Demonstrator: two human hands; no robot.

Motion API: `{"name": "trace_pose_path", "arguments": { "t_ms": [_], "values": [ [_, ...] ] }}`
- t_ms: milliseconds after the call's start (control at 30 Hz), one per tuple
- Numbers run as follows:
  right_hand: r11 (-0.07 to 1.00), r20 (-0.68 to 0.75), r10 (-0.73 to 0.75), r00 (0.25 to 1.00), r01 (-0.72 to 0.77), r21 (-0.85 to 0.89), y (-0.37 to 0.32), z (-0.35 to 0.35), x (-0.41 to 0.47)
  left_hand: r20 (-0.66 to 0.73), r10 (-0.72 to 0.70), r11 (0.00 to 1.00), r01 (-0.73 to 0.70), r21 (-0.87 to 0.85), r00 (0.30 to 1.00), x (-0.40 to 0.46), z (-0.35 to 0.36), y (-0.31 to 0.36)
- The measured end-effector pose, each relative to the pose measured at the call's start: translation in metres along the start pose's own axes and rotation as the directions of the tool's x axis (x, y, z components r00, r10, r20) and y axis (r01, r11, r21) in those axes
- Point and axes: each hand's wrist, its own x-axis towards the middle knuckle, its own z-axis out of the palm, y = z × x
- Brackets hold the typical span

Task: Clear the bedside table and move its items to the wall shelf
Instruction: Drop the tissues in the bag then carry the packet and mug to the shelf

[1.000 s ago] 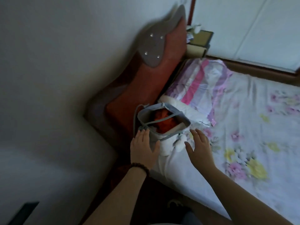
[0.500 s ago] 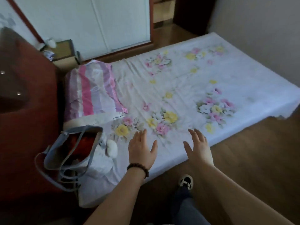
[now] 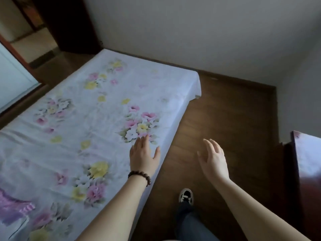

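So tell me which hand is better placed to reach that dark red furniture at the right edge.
Right. The right hand hangs open over the wooden floor, on the side of the dark red furniture. The left hand, also empty, is over the bed, farther away.

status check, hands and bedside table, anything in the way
Left hand and right hand open, empty. Bedside table and wall shelf not in view. Bed at left, floor ahead clear.

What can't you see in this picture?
- Dark red furniture, head view: cut off by the right edge, so its kind is unclear.
- Striped cloth: cut by the left edge.
- Second foot: hidden; only one shoe shows.
- Wall shelf: not in frame.
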Motion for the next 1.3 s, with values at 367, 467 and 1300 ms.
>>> {"name": "trace_pose_path", "arguments": {
  "t_ms": [367, 467, 1300],
  "values": [
    [0.985, -0.194, 0.17, 0.966, -0.169, 0.022, 0.074, -0.077, 0.216, 0.085, 0.28, 0.96, -0.278, -0.034, 0.956, 0.239, 0.083, 0.176],
    [0.981, -0.205, 0.193, 0.959, -0.192, 0.029, 0.081, -0.087, 0.267, 0.086, 0.301, 0.953, -0.299, -0.042, 0.95, 0.288, 0.099, 0.2],
    [0.97, -0.237, 0.235, 0.943, -0.242, 0.001, 0.104, -0.131, 0.846, 0.128, 0.282, 0.956, -0.267, -0.12, 0.951, 0.828, 0.243, 0.362]
  ]
}}
